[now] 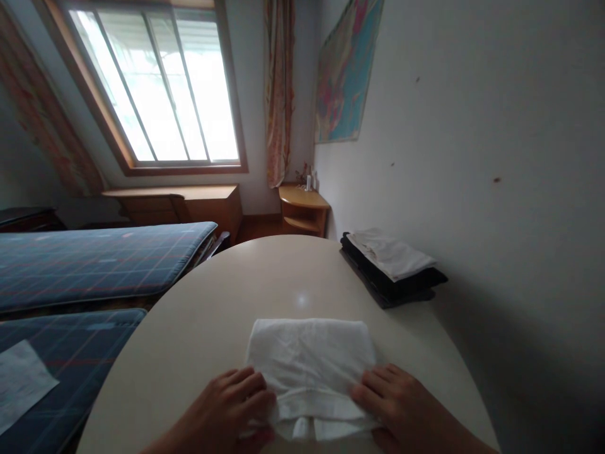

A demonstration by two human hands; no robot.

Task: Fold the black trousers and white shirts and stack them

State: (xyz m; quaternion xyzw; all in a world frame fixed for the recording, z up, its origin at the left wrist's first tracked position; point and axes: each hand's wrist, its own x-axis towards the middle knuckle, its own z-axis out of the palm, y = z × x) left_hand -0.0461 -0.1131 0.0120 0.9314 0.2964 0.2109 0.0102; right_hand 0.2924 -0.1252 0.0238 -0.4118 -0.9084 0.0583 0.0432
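Observation:
A white garment (312, 353), folded into a flat rectangle, lies on the round cream table (227, 296) close in front of me. Its near edge shows a band that looks like a collar or hem. My left hand (231, 403) grips the near left corner, fingers curled over the cloth and thumb low at the edge. At the near right corner my right hand (397, 403) holds the cloth in the same way, its thumb partly hidden beneath.
A stack of folded dark clothes (392, 290) with a white folded piece (397, 255) on top sits at the table's right side, by the wall (496, 252). Plaid mattresses (104, 258) lie to the left, one bearing a paper sheet (23, 381). A corner shelf (302, 198) stands beyond.

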